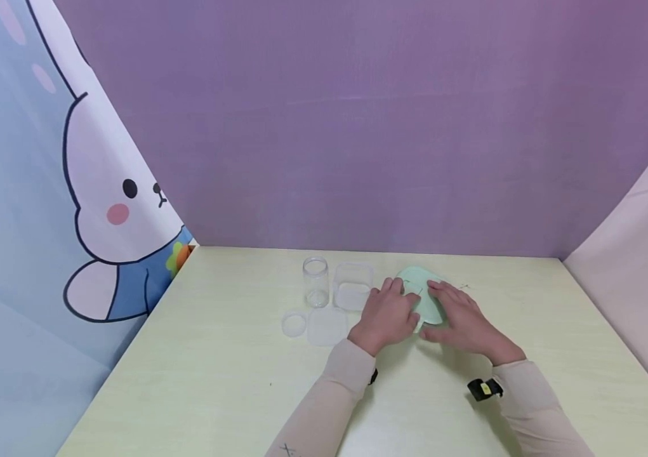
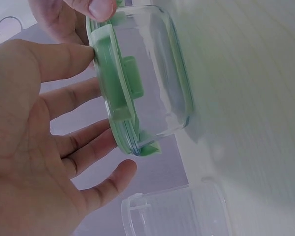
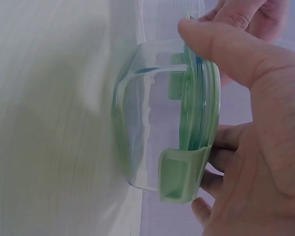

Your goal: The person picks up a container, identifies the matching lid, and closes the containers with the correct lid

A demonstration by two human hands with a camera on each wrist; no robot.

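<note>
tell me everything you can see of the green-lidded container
The container is a clear, glass-looking box with rounded corners, standing on the pale table with a mint green lid on top. Green latch flaps hang from the lid's rim down the sides. It looks empty. The left hand rests on the lid from one side, the right hand from the other, its thumb along the lid's edge. It stands just right of a clear square box.

jar (image 1: 316, 281) left of square tub (image 1: 353, 286)
</note>
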